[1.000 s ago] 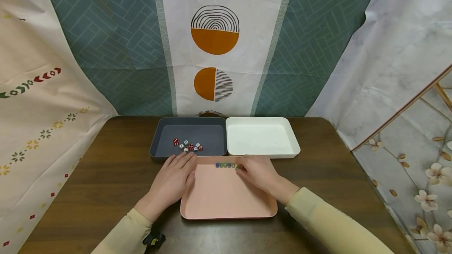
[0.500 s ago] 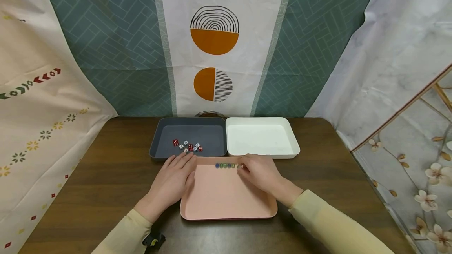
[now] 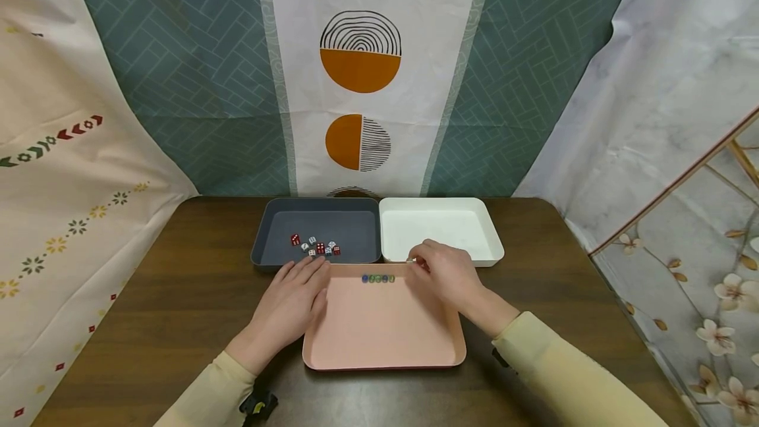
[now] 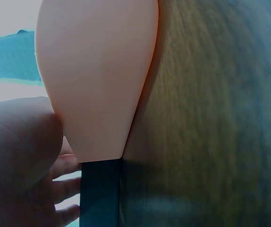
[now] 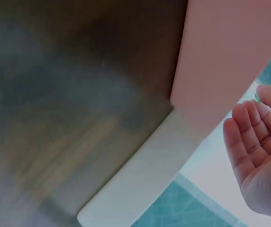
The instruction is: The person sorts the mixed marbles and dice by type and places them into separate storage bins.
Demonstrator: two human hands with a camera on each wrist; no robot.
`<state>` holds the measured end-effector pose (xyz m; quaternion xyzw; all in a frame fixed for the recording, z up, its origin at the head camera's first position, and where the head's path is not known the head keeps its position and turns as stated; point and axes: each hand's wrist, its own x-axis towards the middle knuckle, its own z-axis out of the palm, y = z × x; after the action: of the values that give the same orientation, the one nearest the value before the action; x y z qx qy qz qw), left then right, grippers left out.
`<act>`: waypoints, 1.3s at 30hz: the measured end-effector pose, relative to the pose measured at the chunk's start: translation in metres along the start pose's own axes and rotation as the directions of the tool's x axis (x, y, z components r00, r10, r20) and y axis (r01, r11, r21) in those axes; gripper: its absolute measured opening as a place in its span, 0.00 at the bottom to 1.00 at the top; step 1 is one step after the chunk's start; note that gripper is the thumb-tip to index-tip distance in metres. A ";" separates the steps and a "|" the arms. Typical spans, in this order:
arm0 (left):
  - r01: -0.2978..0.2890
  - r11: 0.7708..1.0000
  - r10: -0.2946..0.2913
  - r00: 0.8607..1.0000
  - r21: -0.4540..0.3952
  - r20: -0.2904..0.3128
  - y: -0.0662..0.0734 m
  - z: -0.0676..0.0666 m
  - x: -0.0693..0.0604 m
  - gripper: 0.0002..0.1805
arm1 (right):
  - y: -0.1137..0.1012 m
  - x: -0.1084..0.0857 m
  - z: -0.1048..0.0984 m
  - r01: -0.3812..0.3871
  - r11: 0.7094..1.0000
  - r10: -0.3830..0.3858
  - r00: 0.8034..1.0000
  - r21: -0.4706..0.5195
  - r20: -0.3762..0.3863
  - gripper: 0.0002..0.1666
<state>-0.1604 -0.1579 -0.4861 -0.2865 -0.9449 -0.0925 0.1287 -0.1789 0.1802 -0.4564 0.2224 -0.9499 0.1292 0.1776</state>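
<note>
Between the thumb and forefinger of my right hand is a small glass marble, showing green in the right wrist view and mostly hidden by the fingertips. That hand is over the far edge of the pink tray, by the near rim of the white tray. Several blue and green marbles lie in a row along the pink tray's far side. My left hand rests on the pink tray's left edge, fingers extended toward the dark grey tray.
Red dice and white dice lie loosely in the dark grey tray, which stands beside the white one. All the trays are on a brown wooden table. Patterned cloths hang behind and at both sides.
My right hand has lifted the marble from the right end of the row and moved away from me, toward the white tray. The left hand stays where it was.
</note>
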 end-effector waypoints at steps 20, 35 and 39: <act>0.001 1.000 -0.001 1.000 0.002 -0.014 -0.001 0.000 -0.001 0.28 | 0.035 0.034 0.007 -0.150 0.989 0.151 0.987 -0.008 0.051 0.11; -0.010 1.000 0.010 1.000 0.003 -0.027 -0.002 0.002 0.000 0.27 | 0.050 0.053 0.021 -0.237 0.969 0.244 0.957 -0.063 0.154 0.09; -0.011 1.000 0.012 0.999 0.002 -0.032 -0.002 0.003 -0.001 0.27 | 0.052 0.057 0.025 -0.252 0.964 0.263 0.949 -0.081 0.176 0.08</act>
<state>-0.1614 -0.1590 -0.4891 -0.2903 -0.9411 -0.0954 0.1447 -0.2580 0.1961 -0.4652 0.1023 -0.9865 0.1026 0.0765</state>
